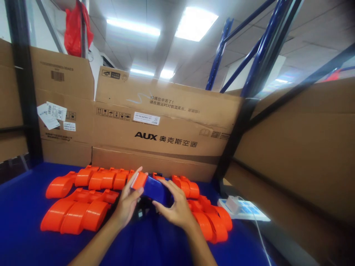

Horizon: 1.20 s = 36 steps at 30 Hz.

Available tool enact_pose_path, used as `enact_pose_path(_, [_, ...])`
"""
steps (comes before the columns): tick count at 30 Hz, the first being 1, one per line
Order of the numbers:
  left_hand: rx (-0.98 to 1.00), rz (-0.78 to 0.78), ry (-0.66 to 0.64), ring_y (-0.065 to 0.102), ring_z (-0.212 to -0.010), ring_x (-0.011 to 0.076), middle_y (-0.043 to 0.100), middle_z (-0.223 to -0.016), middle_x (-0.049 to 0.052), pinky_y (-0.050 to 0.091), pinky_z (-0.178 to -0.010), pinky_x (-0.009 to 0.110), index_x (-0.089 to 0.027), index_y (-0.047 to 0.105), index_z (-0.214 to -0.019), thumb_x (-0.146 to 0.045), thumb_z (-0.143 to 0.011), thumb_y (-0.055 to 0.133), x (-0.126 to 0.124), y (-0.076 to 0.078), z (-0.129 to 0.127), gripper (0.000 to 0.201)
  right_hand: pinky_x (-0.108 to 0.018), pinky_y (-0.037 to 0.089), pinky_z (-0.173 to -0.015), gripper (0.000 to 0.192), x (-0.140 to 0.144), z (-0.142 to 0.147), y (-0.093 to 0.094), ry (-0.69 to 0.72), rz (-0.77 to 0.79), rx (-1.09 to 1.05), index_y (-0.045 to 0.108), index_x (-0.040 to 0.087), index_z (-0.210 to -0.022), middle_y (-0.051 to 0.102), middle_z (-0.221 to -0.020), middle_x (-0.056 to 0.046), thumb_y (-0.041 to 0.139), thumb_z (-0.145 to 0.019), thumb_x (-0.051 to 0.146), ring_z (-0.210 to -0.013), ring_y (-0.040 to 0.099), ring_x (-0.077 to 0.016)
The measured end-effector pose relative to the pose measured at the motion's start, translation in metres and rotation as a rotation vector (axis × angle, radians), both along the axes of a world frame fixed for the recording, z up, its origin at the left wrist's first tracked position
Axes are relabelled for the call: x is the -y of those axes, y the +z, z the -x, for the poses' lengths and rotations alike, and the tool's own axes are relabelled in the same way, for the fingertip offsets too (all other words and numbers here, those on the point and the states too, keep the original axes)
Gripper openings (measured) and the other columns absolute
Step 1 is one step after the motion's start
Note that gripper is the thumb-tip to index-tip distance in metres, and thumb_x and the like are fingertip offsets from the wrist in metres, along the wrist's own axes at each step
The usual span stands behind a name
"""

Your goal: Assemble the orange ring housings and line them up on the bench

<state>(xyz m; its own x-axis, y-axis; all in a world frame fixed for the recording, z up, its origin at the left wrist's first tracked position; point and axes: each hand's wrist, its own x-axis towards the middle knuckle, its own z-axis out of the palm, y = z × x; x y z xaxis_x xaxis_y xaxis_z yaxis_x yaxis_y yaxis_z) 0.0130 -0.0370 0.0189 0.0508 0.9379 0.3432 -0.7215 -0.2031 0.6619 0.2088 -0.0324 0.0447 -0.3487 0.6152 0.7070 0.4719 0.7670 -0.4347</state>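
Observation:
Both my hands meet over a blue work surface (22, 221). My left hand (127, 203) grips the orange end (139, 180) of a part. My right hand (174, 207) wraps around its dark blue body (154, 189). Something small and dark sits below the part, between my hands; I cannot make out what it is. Orange plastic shells lie in rows to the left (80, 212) and in a pile to the right (210, 220) of my hands.
Flattened cardboard boxes (166, 136) wall off the back and right side. A black post (26, 92) stands at left, blue rack beams (257, 55) at right. A white power strip with a plugged charger (241, 208) lies at the right edge. A red bag (74, 27) hangs above.

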Motion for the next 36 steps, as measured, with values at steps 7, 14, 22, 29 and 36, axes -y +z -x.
enact_pose_path(7, [-0.043,-0.028,0.124,0.055,-0.129,0.0317,0.064,-0.135,0.012,0.045,-0.106,0.042,-0.025,0.057,-0.128,-0.023,-0.073,0.08,-0.003,0.0,0.001,0.06,-0.049,0.052,-0.088,0.068,-0.005,-0.001,-0.008,-0.068,-0.212,0.135,0.049,0.029,-0.144,0.064,-0.106,-0.01,0.075,-0.081,0.035,-0.095,0.061,-0.0282])
enact_pose_path(14, [-0.099,-0.012,0.247,0.058,-0.126,0.0323,0.068,-0.128,0.01,0.049,-0.101,0.042,-0.024,0.059,-0.114,-0.024,-0.071,0.083,-0.007,-0.003,0.001,0.049,-0.048,0.052,-0.082,0.069,-0.008,-0.001,-0.014,-0.085,-0.295,0.187,0.049,0.031,-0.144,0.062,-0.104,-0.01,0.075,-0.081,0.037,-0.09,0.059,-0.0275])
enact_pose_path(22, [-0.101,0.006,0.25,0.062,-0.12,0.0313,0.07,-0.124,0.011,0.051,-0.098,0.042,-0.024,0.059,-0.109,-0.023,-0.069,0.084,-0.009,-0.004,0.002,0.047,-0.048,0.052,-0.08,0.068,-0.007,-0.001,-0.012,-0.087,-0.286,0.201,0.047,0.032,-0.145,0.062,-0.104,-0.01,0.074,-0.083,0.039,-0.088,0.059,-0.0272])
enact_pose_path(29, [-0.091,0.034,0.305,0.066,-0.112,0.028,0.074,-0.116,0.007,0.053,-0.094,0.036,-0.025,0.06,-0.105,-0.023,-0.065,0.087,-0.01,-0.006,0.001,0.048,-0.049,0.052,-0.082,0.069,-0.006,-0.001,-0.013,-0.083,-0.294,0.183,0.048,0.034,-0.145,0.063,-0.105,-0.01,0.075,-0.081,0.038,-0.091,0.059,-0.0278])
enact_pose_path(36, [-0.084,0.026,0.256,0.061,-0.121,0.0296,0.07,-0.124,0.008,0.05,-0.098,0.039,-0.026,0.06,-0.114,-0.027,-0.07,0.084,-0.009,-0.004,0.0,0.05,-0.051,0.052,-0.088,0.069,-0.002,0.002,-0.01,-0.079,-0.228,0.152,0.049,0.031,-0.145,0.064,-0.111,-0.012,0.076,-0.081,0.038,-0.097,0.061,-0.0297])
